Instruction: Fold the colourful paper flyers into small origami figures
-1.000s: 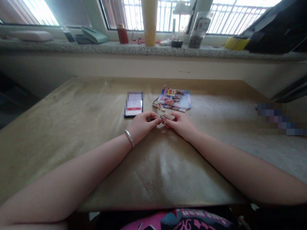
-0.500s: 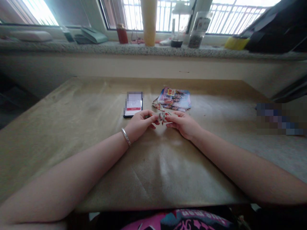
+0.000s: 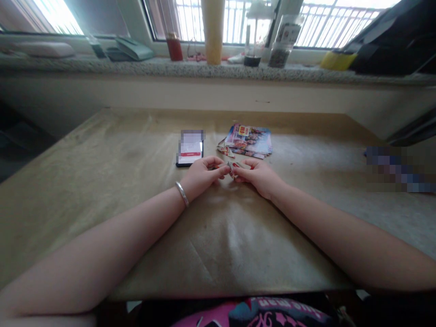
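Note:
Between my two hands, low over the middle of the table, is a small folded piece of printed paper (image 3: 230, 167) in pale and red colours. My left hand (image 3: 203, 174), with a silver bangle at the wrist, pinches its left side. Thumb and fingers of my right hand (image 3: 258, 176) grip the right side. The fingers cover most of the paper, so its exact shape cannot be made out. Just beyond lies another folded paper piece (image 3: 226, 151), beside a stack of colourful printed leaflets (image 3: 252, 140).
A phone (image 3: 190, 150) with its screen lit lies beyond my left hand on the tan-covered table (image 3: 163, 254). A blurred-out item (image 3: 395, 168) is at the far right. Bottles and jars stand on the speckled windowsill (image 3: 190, 68) behind the table.
My fingertips have closed in over the folded paper, and my thumbs are nearer each other. Less of the paper shows now. The phone and leaflets stay in place.

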{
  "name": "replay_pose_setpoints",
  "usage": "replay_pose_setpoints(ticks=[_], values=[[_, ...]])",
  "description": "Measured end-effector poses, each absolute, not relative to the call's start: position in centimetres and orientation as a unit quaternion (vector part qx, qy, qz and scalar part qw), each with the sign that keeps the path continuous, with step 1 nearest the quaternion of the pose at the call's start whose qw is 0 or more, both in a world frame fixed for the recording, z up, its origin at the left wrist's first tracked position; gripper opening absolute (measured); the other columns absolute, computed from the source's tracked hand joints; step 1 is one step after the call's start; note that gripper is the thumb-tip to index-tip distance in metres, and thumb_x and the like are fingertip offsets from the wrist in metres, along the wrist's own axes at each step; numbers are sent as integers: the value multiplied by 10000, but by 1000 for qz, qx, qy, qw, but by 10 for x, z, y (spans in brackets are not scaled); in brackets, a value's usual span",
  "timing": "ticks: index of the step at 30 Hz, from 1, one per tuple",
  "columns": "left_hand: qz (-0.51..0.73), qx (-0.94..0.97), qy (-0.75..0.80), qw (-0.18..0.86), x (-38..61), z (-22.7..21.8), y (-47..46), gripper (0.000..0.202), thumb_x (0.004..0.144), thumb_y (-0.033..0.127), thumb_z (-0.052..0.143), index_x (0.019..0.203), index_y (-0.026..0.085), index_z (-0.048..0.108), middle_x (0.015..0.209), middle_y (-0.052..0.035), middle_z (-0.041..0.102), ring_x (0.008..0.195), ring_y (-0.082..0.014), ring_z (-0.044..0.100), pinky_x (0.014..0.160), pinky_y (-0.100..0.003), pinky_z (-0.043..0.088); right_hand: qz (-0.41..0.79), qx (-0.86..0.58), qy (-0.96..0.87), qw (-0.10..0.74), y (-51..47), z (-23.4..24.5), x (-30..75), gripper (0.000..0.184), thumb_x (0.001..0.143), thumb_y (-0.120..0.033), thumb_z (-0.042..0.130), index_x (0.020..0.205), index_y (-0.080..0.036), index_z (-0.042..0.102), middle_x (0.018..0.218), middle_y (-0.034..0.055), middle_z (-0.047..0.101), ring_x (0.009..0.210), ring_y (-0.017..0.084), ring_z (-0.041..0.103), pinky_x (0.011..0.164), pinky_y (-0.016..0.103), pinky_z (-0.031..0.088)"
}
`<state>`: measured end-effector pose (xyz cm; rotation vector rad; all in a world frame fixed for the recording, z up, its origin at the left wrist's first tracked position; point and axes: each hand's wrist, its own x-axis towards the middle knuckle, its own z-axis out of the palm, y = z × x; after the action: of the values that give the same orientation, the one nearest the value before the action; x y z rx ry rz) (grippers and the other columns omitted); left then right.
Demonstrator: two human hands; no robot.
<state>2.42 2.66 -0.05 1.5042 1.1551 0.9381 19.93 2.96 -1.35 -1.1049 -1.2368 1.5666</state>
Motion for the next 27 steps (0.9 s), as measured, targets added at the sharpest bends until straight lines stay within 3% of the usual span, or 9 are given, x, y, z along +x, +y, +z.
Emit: replay_pose_setpoints(ticks=[4, 11, 21, 27], values=[[384, 633, 497, 453, 24, -1, 26, 367, 665, 501, 738, 685, 150, 633, 609, -2, 610, 479, -72, 492, 449, -180, 396, 630, -440, -491, 412, 31, -13, 201, 288, 574, -381, 812, 671, -177, 633, 725, -7, 652, 651, 92, 581, 580, 204, 491], [379, 625, 449, 514, 17, -4, 32, 356, 705, 483, 707, 654, 141, 621, 618, -7, 600, 489, -65, 475, 461, -180, 369, 654, -417, -479, 411, 31, -11, 203, 304, 568, -356, 801, 593, -177, 557, 640, -41, 583, 572, 66, 500, 498, 176, 402], [360, 628, 451, 521, 15, -3, 33, 349, 708, 464, 692, 664, 130, 599, 583, 12, 560, 490, -58, 450, 469, -183, 350, 617, -432, -521, 401, 30, -13, 202, 334, 624, -416, 771, 609, -174, 540, 623, -38, 575, 502, 51, 415, 458, 197, 291], [371, 612, 439, 544, 14, -4, 33, 353, 697, 462, 693, 649, 132, 576, 600, 14, 561, 480, -54, 444, 461, -185, 338, 658, -402, -474, 425, 29, -11, 203, 369, 555, -374, 808, 579, -176, 499, 611, -40, 568, 557, 68, 464, 478, 187, 308]])
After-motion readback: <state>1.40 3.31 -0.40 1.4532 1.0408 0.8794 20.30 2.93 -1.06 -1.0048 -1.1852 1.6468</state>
